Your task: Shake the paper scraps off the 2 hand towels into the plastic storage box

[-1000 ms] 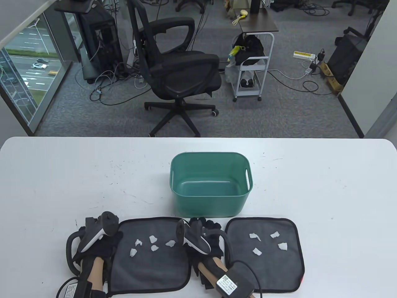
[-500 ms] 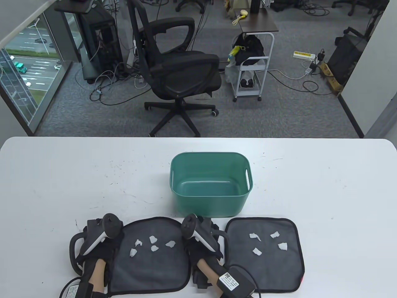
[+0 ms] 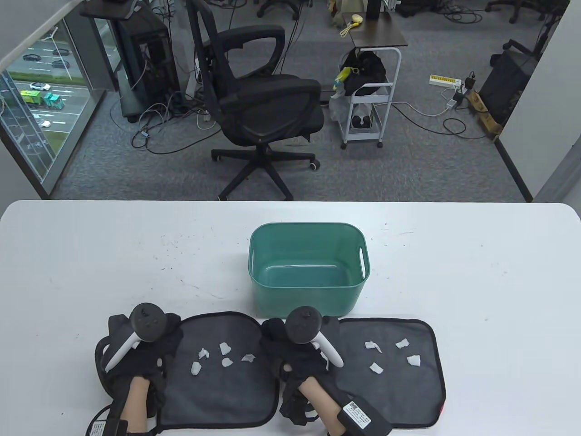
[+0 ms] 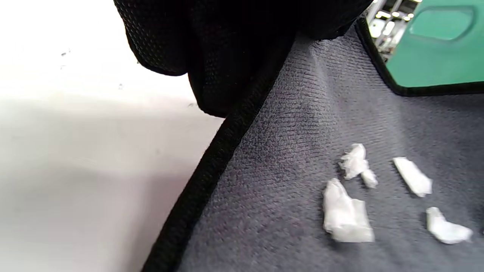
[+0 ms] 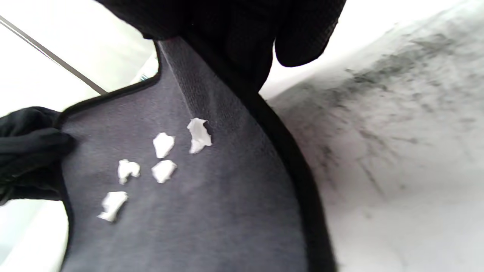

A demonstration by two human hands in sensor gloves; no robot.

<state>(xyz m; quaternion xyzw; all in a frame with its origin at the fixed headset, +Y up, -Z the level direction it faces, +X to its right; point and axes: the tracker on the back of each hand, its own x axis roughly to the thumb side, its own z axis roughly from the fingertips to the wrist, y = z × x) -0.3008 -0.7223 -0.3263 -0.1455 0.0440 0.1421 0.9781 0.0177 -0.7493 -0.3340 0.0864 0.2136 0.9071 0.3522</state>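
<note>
Towels lie flat on the table (image 3: 476,281), and both hands grip the same one. The left hand (image 3: 140,349) pinches the far left corner of the left towel (image 3: 222,390); in the left wrist view the gloved fingers (image 4: 211,56) close over the black hem and the cloth rises in a fold under them. The right hand (image 3: 299,352) pinches the far right corner of this same towel; in the right wrist view its fingers (image 5: 227,45) hold the hem, and the cloth is pulled up there too. Between the two hands, five white paper scraps (image 3: 221,355) lie on the grey cloth, near its far edge.

Just beside the right hand, on its outer side, lies the right towel (image 3: 399,399), flat, with four scraps (image 3: 392,356) on it. No hand holds it, though the right hand and its forearm lie over its inner edge.

Beyond the right hand stands the green box (image 3: 308,270), just behind the far edges of both towels. No scraps show inside it.
</note>
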